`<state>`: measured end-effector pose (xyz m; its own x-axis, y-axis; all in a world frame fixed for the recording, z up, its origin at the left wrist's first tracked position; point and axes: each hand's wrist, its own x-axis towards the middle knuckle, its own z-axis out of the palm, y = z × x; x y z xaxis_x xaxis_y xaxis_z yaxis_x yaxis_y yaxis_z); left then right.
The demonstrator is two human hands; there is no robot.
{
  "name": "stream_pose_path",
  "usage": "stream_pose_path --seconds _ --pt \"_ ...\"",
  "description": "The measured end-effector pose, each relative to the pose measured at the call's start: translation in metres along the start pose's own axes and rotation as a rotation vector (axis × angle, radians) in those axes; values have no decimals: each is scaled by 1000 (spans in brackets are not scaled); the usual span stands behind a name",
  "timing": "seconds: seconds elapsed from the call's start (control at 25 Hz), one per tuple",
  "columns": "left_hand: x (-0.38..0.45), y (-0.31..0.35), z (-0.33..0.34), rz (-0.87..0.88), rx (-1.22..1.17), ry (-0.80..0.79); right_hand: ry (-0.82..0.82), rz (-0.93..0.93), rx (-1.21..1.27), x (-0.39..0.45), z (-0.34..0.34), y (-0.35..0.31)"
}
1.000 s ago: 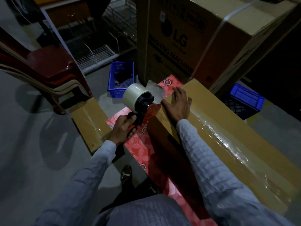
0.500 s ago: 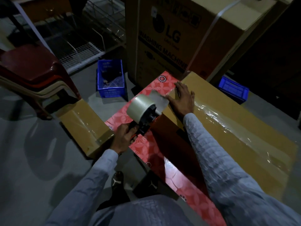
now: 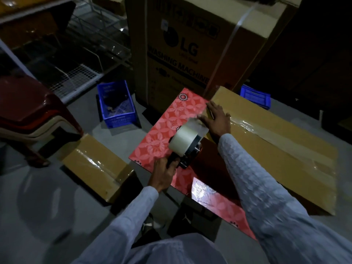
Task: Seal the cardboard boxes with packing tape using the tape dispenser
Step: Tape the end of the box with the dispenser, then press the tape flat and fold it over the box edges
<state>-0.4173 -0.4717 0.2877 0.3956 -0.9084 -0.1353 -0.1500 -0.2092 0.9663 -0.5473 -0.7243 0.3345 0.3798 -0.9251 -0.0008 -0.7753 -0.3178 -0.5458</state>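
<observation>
A long brown cardboard box (image 3: pixel 282 149) lies on a red floral sheet (image 3: pixel 163 134), with shiny clear tape running down its top. My right hand (image 3: pixel 217 119) rests flat on the box's near-left end, fingers straight, pressing the tape's end at the edge. My left hand (image 3: pixel 163 174) grips the handle of the tape dispenser (image 3: pixel 185 142), whose pale tape roll sits just left of the box end. A short strip of tape stretches from the roll to my right hand. A smaller taped cardboard box (image 3: pixel 99 166) lies on the floor to the left.
A tall LG washing machine carton (image 3: pixel 200 44) stands right behind the long box. A blue crate (image 3: pixel 116 107) sits on the floor at left, another blue crate (image 3: pixel 255 96) at right behind the box. Stacked plastic stools (image 3: pixel 28 115) and wire racks (image 3: pixel 76 73) are at far left.
The dispenser has moved closer to the box end, shortening the tape strip. My right hand stays flat on the box's end. The view has shifted slightly.
</observation>
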Motion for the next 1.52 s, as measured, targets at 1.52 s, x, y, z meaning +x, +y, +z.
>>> stream_pose_path --seconds 1.52 --pt "67 -59 -49 -239 729 -144 -206 217 19 -124 109 -44"
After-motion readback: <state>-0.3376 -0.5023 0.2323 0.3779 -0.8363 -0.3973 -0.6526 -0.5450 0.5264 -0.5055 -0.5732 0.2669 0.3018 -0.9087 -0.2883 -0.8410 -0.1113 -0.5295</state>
